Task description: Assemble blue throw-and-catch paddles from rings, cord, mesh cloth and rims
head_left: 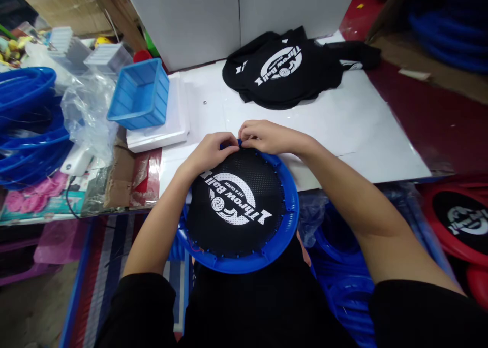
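A round blue plastic frame (280, 244) with a black mesh disc (236, 241) across it, printed "Throw Ball" in white, rests tilted between my body and the table edge. My left hand (215, 152) is closed on its far rim, thumb and fingers pinched together. Right beside it, my right hand (265, 135) pinches at the same spot, where mesh meets rim. The fingers hide exactly what is gripped there. Small pegs or hooks line the mesh's edge around the ring, and a thin reddish thread lies at the lower left.
Printed black mesh pieces (284, 73) lie piled on the white tabletop (362, 129), before a large white carton (194, 23). At left are a light-blue bin (141, 94), clear plastic bags (89, 109) and stacked blue rings (28, 134). Red framed discs (457, 216) sit at right.
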### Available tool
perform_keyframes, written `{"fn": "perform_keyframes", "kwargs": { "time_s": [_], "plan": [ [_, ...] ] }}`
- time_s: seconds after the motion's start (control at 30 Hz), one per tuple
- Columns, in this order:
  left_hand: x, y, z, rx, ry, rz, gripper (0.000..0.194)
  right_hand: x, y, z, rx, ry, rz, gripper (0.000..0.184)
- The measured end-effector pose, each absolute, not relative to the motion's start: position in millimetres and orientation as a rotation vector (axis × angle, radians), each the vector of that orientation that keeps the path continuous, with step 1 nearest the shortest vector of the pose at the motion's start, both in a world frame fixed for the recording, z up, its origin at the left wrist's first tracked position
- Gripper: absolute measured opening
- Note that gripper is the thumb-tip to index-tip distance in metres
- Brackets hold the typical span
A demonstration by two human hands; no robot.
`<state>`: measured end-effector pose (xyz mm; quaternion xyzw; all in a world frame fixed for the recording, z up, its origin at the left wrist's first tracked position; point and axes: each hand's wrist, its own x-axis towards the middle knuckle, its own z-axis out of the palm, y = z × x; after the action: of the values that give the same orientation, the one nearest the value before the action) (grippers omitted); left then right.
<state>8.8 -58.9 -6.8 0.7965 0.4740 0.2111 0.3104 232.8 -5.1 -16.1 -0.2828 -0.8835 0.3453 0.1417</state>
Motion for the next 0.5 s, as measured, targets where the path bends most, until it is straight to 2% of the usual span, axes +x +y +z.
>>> {"fn": "perform_keyframes", "kwargs": {
  "time_s": [0.2, 0.5],
  "plan": [
    [6.4, -60.0, -9.1, 2.208, 1.217, 0.609, 0.008, 227.8, -8.0, -19.5, -0.881, -2.564, 0.857, 0.018],
    [3.5, -78.4, -1.9, 2.51, 1.19, 0.367, 0.024, 227.0, -7.6, -21.9, -0.872, -2.577, 0.871, 0.01]
  ]
}}
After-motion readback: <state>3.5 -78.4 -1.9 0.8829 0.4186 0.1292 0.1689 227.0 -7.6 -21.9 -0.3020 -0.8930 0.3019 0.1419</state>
